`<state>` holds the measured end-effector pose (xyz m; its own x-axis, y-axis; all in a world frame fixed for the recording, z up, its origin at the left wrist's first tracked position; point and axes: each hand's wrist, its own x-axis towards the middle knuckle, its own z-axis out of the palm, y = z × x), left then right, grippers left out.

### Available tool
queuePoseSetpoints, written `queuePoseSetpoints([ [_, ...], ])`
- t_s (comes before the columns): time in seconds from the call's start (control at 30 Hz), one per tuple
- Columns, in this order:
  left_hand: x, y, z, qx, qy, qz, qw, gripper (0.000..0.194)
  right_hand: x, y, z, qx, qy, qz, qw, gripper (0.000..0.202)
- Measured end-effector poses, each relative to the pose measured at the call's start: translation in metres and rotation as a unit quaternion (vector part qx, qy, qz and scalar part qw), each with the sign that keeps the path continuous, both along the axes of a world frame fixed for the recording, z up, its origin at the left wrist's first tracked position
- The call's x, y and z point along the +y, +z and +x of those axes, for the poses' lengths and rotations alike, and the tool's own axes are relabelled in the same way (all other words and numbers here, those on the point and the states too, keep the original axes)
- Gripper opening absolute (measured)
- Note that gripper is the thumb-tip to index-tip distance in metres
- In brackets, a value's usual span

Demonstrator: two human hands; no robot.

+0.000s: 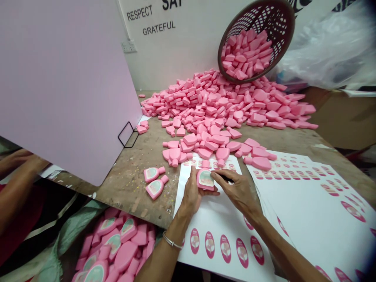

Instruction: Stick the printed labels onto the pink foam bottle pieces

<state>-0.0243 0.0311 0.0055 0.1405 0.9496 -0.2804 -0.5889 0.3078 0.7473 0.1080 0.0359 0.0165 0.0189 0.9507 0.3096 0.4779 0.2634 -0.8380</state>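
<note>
My left hand (194,192) is wrapped round a small pink bottle (206,181) with a greenish oval label on its face, its cap pointing away from me. Against the label's right edge press the fingertips of my right hand (235,190). A slim dark object (225,178) shows between those right fingers; its kind is unclear. Beneath both hands lies a white sheet of stickers (205,219), printed with pink oval labels along its near edge. Two labelled pink bottles (155,187) rest on the table to the left.
Loose pink bottles (205,102) form a large pile behind, spilling from a tipped brown basket (286,35). More sticker sheets (311,211) lie right. A pink board (70,78) stands left, with another person's hand (23,164) beyond. Below, a sack (70,235) holds labelled bottles.
</note>
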Motion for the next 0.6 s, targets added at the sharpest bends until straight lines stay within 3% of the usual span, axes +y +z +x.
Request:
queuePoseSetpoints([
  [0.47,-0.0022,0.0065,-0.0049,-0.028,-0.014,0.011,0.999,0.055,-0.0016,0.004,-0.004,-0.043,0.001,0.037,0.998,0.023],
  [0.6,-0.0064,0.0098,-0.0087,0.002,-0.042,0.077,0.996,0.04,-0.0027,0.0049,-0.0056,-0.048,0.008,0.042,0.998,0.022],
])
